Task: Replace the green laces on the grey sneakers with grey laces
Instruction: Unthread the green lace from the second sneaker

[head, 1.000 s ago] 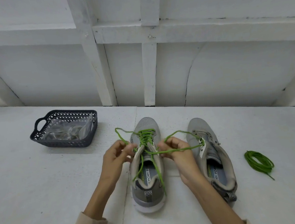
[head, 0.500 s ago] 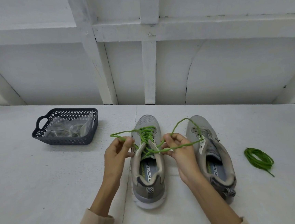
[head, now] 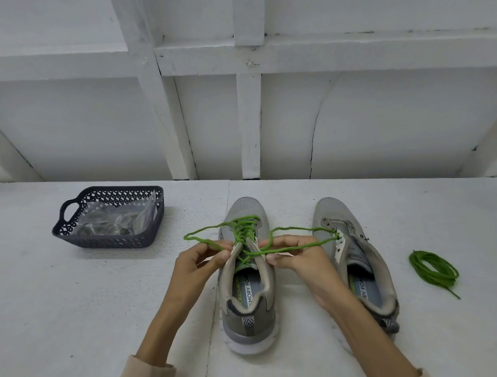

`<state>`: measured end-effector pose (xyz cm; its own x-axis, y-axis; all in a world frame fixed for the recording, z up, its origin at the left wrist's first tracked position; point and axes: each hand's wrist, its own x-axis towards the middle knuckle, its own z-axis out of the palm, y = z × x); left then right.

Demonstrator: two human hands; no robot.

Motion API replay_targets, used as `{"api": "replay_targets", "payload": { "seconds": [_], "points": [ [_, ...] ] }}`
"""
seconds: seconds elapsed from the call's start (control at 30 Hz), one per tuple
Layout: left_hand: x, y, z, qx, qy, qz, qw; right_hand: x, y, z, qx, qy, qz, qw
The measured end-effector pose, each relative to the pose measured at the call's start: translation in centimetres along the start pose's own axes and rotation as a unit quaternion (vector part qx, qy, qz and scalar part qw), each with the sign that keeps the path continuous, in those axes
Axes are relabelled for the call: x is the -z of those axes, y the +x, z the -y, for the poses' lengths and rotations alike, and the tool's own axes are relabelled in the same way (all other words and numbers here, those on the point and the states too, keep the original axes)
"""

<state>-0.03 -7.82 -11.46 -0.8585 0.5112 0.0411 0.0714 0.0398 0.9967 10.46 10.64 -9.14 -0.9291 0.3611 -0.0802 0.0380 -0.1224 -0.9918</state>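
While the lacing is only half undone: the green lace point(head: 245, 229) crosses the front eyelets of the laced shoe point(head: 252, 317), which stands on the tabletop point(head: 73, 324) between the two hands, toe pointing away.
Left side: the left hand point(head: 199, 261) pinches a loop of lace drawn out sideways.
Right side: the right hand point(head: 295, 255) pinches strands at the shoe's edge, and one long loop reaches across to the bare shoe point(head: 365, 268).
Snag risk: that far loop lies at the bare shoe's eyelet flap. A hard tug could catch there and drag the shoe, I'd guess.
Tangle risk: loose strands cross over the tongue, so pulling both sides at once may tighten them rather than free them.
Off to the right: a green coil point(head: 433, 268) lies well apart.
Far left: a basket point(head: 73, 227) holds a clear bag point(head: 109, 221). I can't tell what is in it.
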Motion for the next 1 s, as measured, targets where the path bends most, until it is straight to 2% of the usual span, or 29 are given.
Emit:
{"api": "replay_targets", "payload": {
  "seconds": [0.13,0.23,0.43,0.7,0.8,0.9,1.0],
  "points": [
    [-0.4,0.3,-0.4,-0.015,-0.014,-0.021,1.000,-0.2,0.5,0.0,0.024,-0.003,-0.021,0.999],
    [-0.6,0.5,-0.7,0.000,-0.051,-0.044,0.998,-0.2,0.5,0.1,0.016,-0.016,-0.007,1.000],
    [-0.2,0.3,-0.1,-0.002,0.000,0.001,1.000,0.0,0.4,-0.1,0.026,-0.030,0.000,0.999],
    [-0.3,0.2,-0.4,-0.003,-0.004,-0.008,1.000,-0.2,0.8,0.2,0.024,-0.061,0.021,0.998],
    [-0.6,0.2,-0.4,-0.002,-0.012,-0.023,1.000,-0.8,1.1,0.1,0.013,0.015,-0.048,0.999],
    [-1.5,0.0,-0.6,0.013,-0.058,-0.086,0.995,-1.4,1.4,0.0,-0.020,0.121,-0.148,0.981],
    [-1.9,-0.1,-0.9,0.053,-0.139,-0.171,0.974,-1.6,1.6,-0.7,-0.033,0.133,-0.159,0.978]
  ]
}}
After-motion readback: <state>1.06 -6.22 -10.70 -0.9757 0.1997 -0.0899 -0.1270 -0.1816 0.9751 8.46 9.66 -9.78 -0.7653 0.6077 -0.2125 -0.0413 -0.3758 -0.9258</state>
